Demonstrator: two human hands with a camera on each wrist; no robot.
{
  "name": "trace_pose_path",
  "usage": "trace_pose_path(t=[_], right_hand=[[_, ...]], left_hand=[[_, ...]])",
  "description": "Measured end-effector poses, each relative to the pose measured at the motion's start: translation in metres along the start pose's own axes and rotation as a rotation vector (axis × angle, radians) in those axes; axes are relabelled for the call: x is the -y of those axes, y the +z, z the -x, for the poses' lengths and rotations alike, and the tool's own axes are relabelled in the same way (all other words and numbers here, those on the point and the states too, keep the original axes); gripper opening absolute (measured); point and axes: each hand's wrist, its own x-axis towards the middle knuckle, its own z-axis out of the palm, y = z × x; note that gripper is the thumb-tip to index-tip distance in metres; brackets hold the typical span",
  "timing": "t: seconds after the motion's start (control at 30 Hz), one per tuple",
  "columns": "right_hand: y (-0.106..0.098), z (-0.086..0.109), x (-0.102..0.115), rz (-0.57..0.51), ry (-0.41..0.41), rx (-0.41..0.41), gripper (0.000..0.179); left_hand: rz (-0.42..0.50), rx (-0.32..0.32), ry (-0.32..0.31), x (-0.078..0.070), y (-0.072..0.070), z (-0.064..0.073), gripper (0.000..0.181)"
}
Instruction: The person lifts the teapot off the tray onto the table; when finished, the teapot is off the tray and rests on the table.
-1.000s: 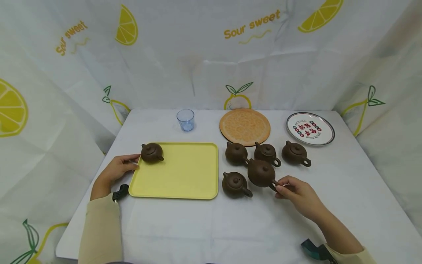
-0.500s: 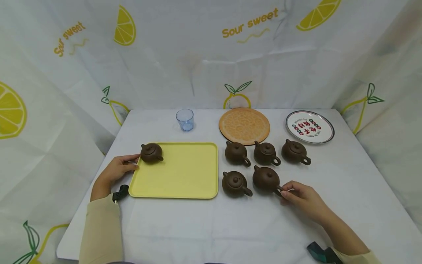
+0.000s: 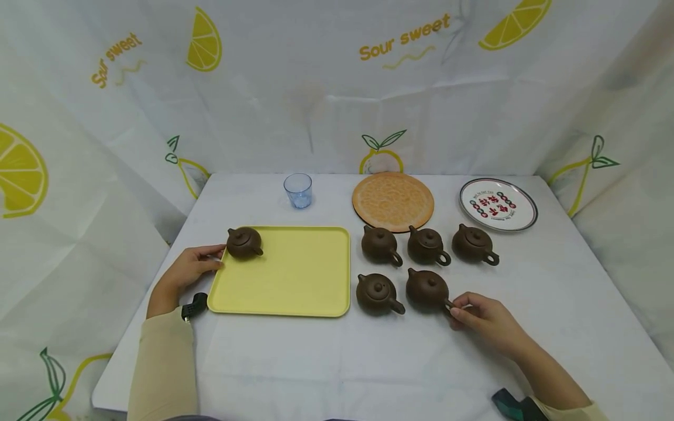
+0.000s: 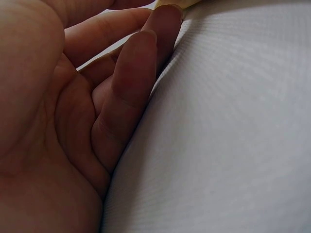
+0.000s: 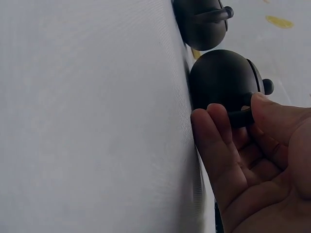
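My right hand (image 3: pixel 487 321) pinches the handle of a dark brown teapot (image 3: pixel 427 290) at the front right of the group. In the right wrist view this teapot (image 5: pixel 221 80) stands upright close to the white cloth, its handle between thumb and fingertips. Left of it is another brown teapot (image 3: pixel 376 294), and behind them a row of three. My left hand (image 3: pixel 186 272) rests at the left edge of a yellow tray (image 3: pixel 284 275), thumb and fingertips touching the rim. Its relaxed fingers (image 4: pixel 131 68) lie along the cloth. One teapot (image 3: pixel 244 242) sits in the tray's back left corner.
A blue glass (image 3: pixel 298 191) stands behind the tray. Farther right lie a round orange-brown mat (image 3: pixel 392 200) and a white plate (image 3: pixel 497 204) with red print. A lemon-patterned cloth (image 3: pixel 295 88) hangs behind the white table (image 3: pixel 295 362).
My right hand has brought its teapot right and toward me, from overlapping the back row to beside the front left teapot. The left hand and tray have stayed in place.
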Motion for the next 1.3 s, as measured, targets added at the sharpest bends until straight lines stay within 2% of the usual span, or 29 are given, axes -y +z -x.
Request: trace_pose_path(t=[0.23, 0.3, 0.33, 0.4, 0.47, 0.6, 0.67, 0.77, 0.97, 1.07, 1.17, 1.3], right_hand=[[-0.002, 0.0, -0.001, -0.037, 0.015, 0.031, 0.016], [-0.003, 0.0, 0.0, -0.043, 0.01, 0.038, 0.017], [-0.004, 0.0, 0.001, -0.032, 0.012, 0.033, 0.017], [-0.006, 0.0, 0.003, 0.009, 0.006, 0.024, 0.017], [-0.009, 0.0, 0.004, 0.08, -0.016, -0.008, 0.016], [-0.017, 0.0, 0.011, 0.198, -0.051, -0.079, 0.014], [-0.02, -0.001, 0.017, 0.208, -0.086, -0.098, 0.014], [-0.019, -0.007, 0.029, 0.163, -0.169, -0.09, 0.013], [0.005, -0.029, 0.066, -0.025, -0.35, -0.031, 0.008], [0.022, -0.041, 0.086, -0.083, -0.435, -0.002, 0.006], [0.041, -0.053, 0.107, -0.109, -0.485, 0.039, 0.006], [0.067, -0.067, 0.129, -0.115, -0.485, 0.129, 0.005]], left_hand=[[0.007, 0.003, -0.012, -0.001, 0.0, 0.0, 0.057], [0.0, 0.01, -0.015, -0.009, -0.001, 0.003, 0.056], [0.002, 0.009, -0.014, -0.009, 0.0, 0.002, 0.056], [0.001, 0.011, -0.023, -0.021, -0.001, 0.005, 0.055], [-0.004, 0.013, -0.022, -0.025, -0.001, 0.005, 0.054], [-0.006, 0.012, -0.033, -0.011, 0.0, -0.001, 0.055], [-0.005, 0.012, -0.031, -0.002, 0.001, -0.004, 0.055], [-0.02, 0.013, -0.026, 0.003, 0.001, -0.005, 0.055], [0.004, 0.0, -0.026, 0.005, -0.001, 0.0, 0.056], [0.017, 0.002, -0.029, 0.004, -0.001, 0.002, 0.058], [0.006, -0.009, -0.021, 0.005, 0.001, 0.001, 0.058], [0.018, -0.008, 0.004, 0.005, 0.003, -0.001, 0.057]])
